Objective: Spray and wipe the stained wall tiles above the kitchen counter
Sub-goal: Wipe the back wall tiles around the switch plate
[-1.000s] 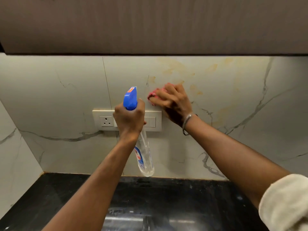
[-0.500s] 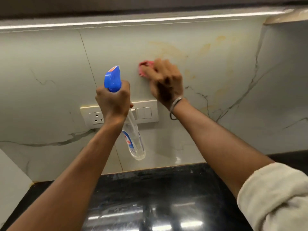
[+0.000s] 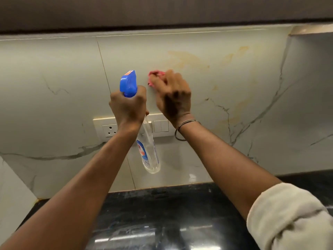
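At the centre of the frame, the right hand gripped a pink cloth and pressed it to the wall tiles. Just left, the left hand was clenched round the neck of a spray bottle.

Drips or stray mist could run into the switch plate directly below (it holds a socket), and the bottle might slip.

The tiles were glossy and grey-veined, with yellow-brown stains at the upper right. The cloth was crumpled, the bottle clear and slender with a blue head, and the counter polished black.
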